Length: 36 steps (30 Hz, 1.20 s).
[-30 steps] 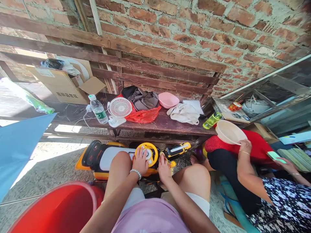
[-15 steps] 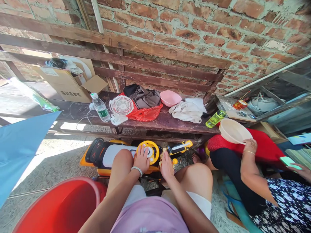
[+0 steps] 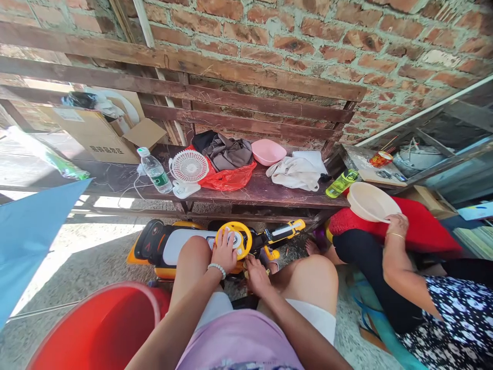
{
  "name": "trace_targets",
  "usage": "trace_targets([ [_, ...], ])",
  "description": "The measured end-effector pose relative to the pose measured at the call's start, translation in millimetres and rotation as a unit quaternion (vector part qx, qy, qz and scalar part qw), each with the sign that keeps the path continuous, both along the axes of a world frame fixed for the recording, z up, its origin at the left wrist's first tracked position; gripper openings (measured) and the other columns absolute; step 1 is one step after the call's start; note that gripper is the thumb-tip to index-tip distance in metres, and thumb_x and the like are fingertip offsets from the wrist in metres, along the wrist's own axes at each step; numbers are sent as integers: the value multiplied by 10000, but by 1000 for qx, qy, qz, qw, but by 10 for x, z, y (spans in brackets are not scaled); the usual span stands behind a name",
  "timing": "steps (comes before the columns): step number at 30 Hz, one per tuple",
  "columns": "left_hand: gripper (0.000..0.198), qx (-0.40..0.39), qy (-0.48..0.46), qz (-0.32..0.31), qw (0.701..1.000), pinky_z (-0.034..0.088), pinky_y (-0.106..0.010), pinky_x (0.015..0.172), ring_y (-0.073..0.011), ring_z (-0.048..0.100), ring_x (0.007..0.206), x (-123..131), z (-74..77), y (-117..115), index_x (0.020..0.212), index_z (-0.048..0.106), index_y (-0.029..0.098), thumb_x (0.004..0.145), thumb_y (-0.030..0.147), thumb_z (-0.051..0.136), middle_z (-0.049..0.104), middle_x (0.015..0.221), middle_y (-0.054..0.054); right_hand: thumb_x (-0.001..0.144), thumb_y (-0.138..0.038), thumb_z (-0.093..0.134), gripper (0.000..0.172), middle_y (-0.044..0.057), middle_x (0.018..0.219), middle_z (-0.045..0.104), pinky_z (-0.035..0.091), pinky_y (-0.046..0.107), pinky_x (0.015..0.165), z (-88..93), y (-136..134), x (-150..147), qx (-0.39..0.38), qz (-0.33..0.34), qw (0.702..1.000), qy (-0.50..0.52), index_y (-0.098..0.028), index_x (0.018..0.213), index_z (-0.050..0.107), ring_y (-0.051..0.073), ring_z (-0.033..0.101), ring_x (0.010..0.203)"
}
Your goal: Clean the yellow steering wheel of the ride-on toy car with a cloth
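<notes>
A toy ride-on car (image 3: 164, 246), orange, white and black, lies on the concrete floor in front of my knees. My left hand (image 3: 224, 253), with a bead bracelet on the wrist, grips the rim of its yellow steering wheel (image 3: 234, 238). Just below and right of the wheel, my right hand (image 3: 257, 275) is curled against the car's underside; what its fingers hold is hidden. A yellow and black part (image 3: 284, 231) sticks out to the right of the wheel.
A dark wooden bench (image 3: 262, 195) against the brick wall carries a water bottle (image 3: 155, 171), a small white fan (image 3: 188, 168), a red bag (image 3: 227, 181), a pink bowl (image 3: 267, 151) and white cloth (image 3: 295, 173). A red tub (image 3: 96, 329) sits at lower left. Another person (image 3: 400, 277) at right holds a cream bowl (image 3: 372, 203).
My right hand has dropped from beside the steering wheel to lower under it and curled up. The neighbouring person's phone hand has left the view.
</notes>
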State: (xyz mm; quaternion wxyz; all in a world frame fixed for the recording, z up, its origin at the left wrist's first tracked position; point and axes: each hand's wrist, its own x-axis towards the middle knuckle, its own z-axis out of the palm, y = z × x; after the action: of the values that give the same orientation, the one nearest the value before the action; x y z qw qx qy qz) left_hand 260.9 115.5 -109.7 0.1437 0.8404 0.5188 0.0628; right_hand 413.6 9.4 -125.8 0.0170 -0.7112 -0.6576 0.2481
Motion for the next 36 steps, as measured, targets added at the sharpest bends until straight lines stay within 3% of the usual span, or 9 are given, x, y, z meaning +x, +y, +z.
trace_targets([
  [4,672,13,-5,-2,1000,389,-588,1169,-380,120,1596,5,-25,0,1594,387,105,949,273,472,189,1726,-172,863,-120,495,679,190,1614,410,425,374,1144,171,100,120,61,-155,984,-55,-102,1541,455,279,485,1416],
  [8,665,16,-3,3,1000,376,-584,1181,-370,112,1600,11,-31,-8,1594,390,112,953,274,468,190,1728,-162,867,-153,531,748,228,1653,325,494,369,1058,135,199,83,-2,-237,968,-78,-99,1595,367,294,593,1322],
  [12,677,8,-4,4,1000,372,-590,1184,-372,115,1599,6,-15,-12,1599,386,125,946,284,475,191,1729,-156,809,-133,579,905,313,1689,139,532,417,986,-41,206,5,-79,-244,965,-57,-61,1640,229,330,693,1175],
  [15,687,0,-8,6,1000,365,-601,1186,-374,117,1599,6,2,-13,1600,382,127,937,280,481,183,1729,-156,812,-162,568,941,315,1694,75,506,462,1039,-143,197,35,-52,-244,968,-41,-36,1648,155,377,590,1334],
  [20,677,-3,-10,7,1000,363,-592,1189,-368,121,1599,17,16,-18,1601,377,119,948,269,474,183,1729,-160,872,-186,485,844,330,1676,159,447,486,1125,-172,259,96,18,-287,958,-2,40,1619,164,370,364,1516],
  [25,669,2,-3,10,1000,377,-591,1181,-372,121,1598,26,18,-11,1596,387,117,951,270,479,189,1728,-162,770,-87,534,907,221,1723,115,503,366,1072,-163,165,-89,-10,-215,976,16,-74,1628,241,309,496,1437],
  [28,674,-1,1,5,1000,369,-590,1189,-380,111,1598,23,25,-6,1599,377,105,953,268,474,187,1728,-166,754,-50,515,902,202,1710,194,479,368,1107,-145,104,-185,-8,-153,988,27,-86,1622,271,293,466,1458],
  [32,670,-7,6,1,1000,399,-581,1170,-368,111,1601,14,43,-9,1603,370,113,958,270,463,183,1730,-162,839,-75,445,800,204,1679,271,395,388,1189,-90,183,-68,63,-169,983,23,-75,1621,277,283,373,1511],
  [36,675,-1,5,0,1000,355,-591,1198,-378,100,1600,13,36,-3,1591,388,94,946,268,478,186,1726,-175,857,-71,413,757,188,1614,384,385,393,1189,-107,255,97,78,-184,980,-5,-108,1608,324,271,439,1457],
])
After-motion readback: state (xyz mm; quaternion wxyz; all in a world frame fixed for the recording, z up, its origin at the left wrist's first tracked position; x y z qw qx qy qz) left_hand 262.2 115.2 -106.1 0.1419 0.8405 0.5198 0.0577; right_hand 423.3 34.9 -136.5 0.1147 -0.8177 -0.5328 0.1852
